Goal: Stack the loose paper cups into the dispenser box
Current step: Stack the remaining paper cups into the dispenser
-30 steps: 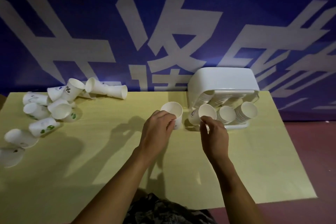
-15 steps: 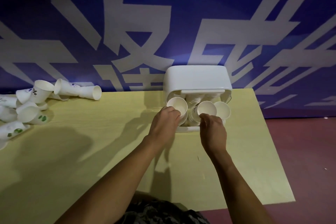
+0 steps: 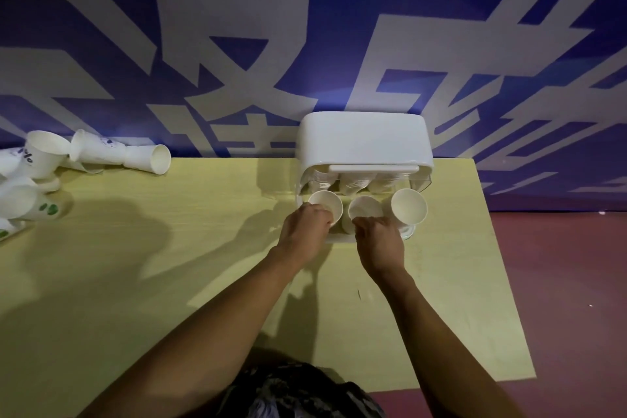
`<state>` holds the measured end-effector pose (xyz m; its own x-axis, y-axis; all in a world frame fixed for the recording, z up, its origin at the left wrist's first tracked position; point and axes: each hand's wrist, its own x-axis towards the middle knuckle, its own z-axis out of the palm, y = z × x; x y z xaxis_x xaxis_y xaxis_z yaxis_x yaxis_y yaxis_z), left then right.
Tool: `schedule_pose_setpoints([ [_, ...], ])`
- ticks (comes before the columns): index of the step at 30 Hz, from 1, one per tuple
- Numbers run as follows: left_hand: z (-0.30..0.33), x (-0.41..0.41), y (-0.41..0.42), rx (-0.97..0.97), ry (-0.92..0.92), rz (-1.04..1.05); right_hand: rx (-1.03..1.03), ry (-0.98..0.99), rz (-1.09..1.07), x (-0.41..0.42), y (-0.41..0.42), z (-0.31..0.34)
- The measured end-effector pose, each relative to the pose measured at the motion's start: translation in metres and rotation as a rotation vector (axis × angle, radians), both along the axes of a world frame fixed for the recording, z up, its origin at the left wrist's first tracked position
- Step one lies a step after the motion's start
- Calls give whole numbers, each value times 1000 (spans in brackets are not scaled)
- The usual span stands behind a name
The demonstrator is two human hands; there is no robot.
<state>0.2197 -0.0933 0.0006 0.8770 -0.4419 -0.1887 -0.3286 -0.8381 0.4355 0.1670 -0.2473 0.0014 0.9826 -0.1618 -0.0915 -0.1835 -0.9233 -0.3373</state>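
A white dispenser box [image 3: 363,142] stands at the table's far edge with three rows of stacked paper cups sticking out toward me. My left hand [image 3: 307,231] grips the white cup [image 3: 326,206] at the front of the left row. My right hand [image 3: 380,243] pinches the rim of the front cup [image 3: 364,208] of the middle row. The right row's front cup [image 3: 409,207] is untouched. A pile of loose cups [image 3: 44,166] lies at the far left of the table, some with green or dark prints.
The yellow table [image 3: 135,282] ends at the blue banner wall behind and at a reddish floor [image 3: 563,282] on the right. One loose cup [image 3: 149,158] lies on its side pointing right. A dark patterned garment shows at the bottom edge.
My left hand carried its cup from the table to the left row of the box. The right hand stayed on the middle row. The view shifted right, so the loose pile slid left.
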Motion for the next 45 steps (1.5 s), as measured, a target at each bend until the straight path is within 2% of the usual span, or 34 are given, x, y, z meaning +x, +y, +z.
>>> schedule_pose_setpoints([
  [4,10,-7,26,-157,-30,53,22,-141,-2,2,17,13],
  [8,21,-15,85,-143,-76,181,129,-173,88,10,63,20],
  [13,20,-21,200,-40,-44,423,232,-77,243,30,146,11],
  [19,15,-17,333,14,-19,670,405,74,181,54,246,4],
  [25,9,16,433,16,-66,826,409,159,129,91,323,-5],
  [29,-8,42,478,49,-33,798,401,212,56,122,367,-17],
  [35,-33,66,510,96,52,731,492,289,-140,171,415,-45],
  [42,-54,77,532,48,112,671,614,248,-430,218,447,-70],
  [45,-56,78,537,13,90,653,543,217,-455,223,452,-70],
])
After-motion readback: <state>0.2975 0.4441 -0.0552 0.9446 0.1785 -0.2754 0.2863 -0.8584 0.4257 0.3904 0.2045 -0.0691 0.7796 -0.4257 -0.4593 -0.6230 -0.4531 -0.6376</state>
